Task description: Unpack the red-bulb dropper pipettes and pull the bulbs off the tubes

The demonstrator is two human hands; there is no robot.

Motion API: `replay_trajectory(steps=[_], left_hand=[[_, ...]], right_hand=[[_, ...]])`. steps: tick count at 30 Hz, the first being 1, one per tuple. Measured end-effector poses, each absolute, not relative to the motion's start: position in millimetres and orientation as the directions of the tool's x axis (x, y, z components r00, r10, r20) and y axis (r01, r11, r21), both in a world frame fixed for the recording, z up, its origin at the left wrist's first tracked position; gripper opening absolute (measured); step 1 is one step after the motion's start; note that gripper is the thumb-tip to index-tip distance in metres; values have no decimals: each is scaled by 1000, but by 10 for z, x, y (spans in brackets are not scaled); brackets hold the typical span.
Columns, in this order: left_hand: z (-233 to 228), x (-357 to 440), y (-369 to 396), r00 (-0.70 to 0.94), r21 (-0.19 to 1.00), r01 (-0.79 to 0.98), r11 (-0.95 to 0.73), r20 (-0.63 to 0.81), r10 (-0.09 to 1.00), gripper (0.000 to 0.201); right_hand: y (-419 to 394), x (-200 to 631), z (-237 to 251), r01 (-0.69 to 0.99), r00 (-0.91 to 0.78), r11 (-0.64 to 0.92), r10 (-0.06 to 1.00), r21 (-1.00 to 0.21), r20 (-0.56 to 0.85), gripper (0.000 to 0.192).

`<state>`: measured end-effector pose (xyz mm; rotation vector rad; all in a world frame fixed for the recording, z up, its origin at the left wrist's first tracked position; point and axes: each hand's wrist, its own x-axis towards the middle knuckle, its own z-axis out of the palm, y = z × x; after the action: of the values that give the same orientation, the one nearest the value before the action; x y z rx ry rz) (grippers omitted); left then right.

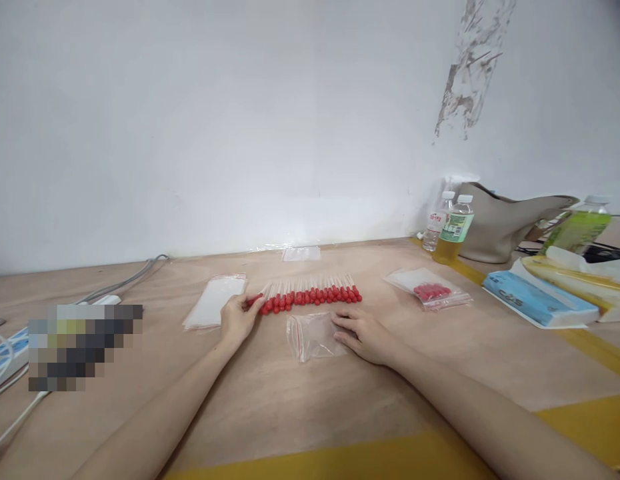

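A row of thin, pale sticks with red bulb-like ends [310,295] lies side by side on the table, red ends towards me. At the row's left end, my left hand [237,319] has its fingertips closed around a red-ended stick. In front of the row a clear zip bag [313,337] lies flat, its red-lined opening to the left. My right hand [363,332] rests on the right end of this bag, fingers stretched out. Left of the row is a stack of flat zip bags [216,301]. To the right lie zip bags with red-ended pieces inside [433,291].
Two bottles [453,230] and a grey-brown bag [495,220] stand at the back right, behind a blue tissue pack [540,299]. A power strip [10,353] with cables and a blurred-out item [85,347] are at the left. The wall [240,133] borders the table's far edge.
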<state>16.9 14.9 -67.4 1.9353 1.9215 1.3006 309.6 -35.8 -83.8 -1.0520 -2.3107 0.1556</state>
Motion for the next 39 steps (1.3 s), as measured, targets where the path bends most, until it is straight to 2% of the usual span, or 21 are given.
replay_trajectory(steps=[4, 9, 12, 15, 17, 19, 23, 25, 28, 32, 34, 36, 38, 39], left_hand=[[-694, 177, 128, -84, 618, 760, -198, 397, 914, 38], [-720, 144, 156, -89, 608, 767, -202, 413, 906, 41], [-701, 196, 78, -92, 540, 799, -263, 543, 835, 40], [-639, 397, -144, 102, 422, 773, -474, 654, 750, 32], [-600, 579, -319, 319, 371, 710, -599, 589, 742, 33], [-582, 730, -458, 488, 307, 688, -657, 475, 733, 38], [-591, 786, -540, 669, 192, 683, -705, 224, 709, 47], [-584, 708, -515, 727, 179, 659, -731, 99, 680, 47], [-531, 566, -477, 776, 226, 619, -753, -25, 630, 48], [-459, 485, -466, 794, 346, 586, -733, -64, 605, 50], [-472, 515, -453, 748, 450, 591, -670, 6, 664, 43], [-515, 584, -415, 612, 554, 601, -576, 144, 777, 35], [-564, 668, -352, 424, 616, 623, -482, 252, 870, 29], [-583, 709, -315, 351, 628, 641, -441, 271, 896, 27]], right_hand=[[-358, 3092, -829, 648, -515, 682, 720, -338, 466, 28], [-367, 3098, -823, 646, -511, 678, 725, -350, 461, 29], [-365, 3097, -818, 654, -506, 670, 733, -352, 455, 28], [-362, 3079, -809, 681, -465, 646, 746, -346, 477, 31], [-371, 3057, -798, 692, -446, 639, 745, -337, 497, 35], [-393, 3036, -785, 682, -481, 654, 738, -327, 473, 43], [-434, 3032, -767, 671, -623, 671, 741, -315, 249, 61], [-435, 3053, -763, 680, -656, 660, 742, -318, 137, 64], [-429, 3093, -754, 697, -658, 634, 751, -334, 52, 64], [-451, 3116, -722, 700, -652, 624, 757, -346, 46, 64], [-451, 3135, -678, 673, -652, 651, 746, -351, 134, 59], [-416, 3202, -605, 679, -581, 641, 767, -357, 272, 48], [-341, 3348, -519, 770, -394, 530, 833, -355, 389, 38], [-293, 3452, -480, 846, -263, 416, 869, -333, 419, 34]])
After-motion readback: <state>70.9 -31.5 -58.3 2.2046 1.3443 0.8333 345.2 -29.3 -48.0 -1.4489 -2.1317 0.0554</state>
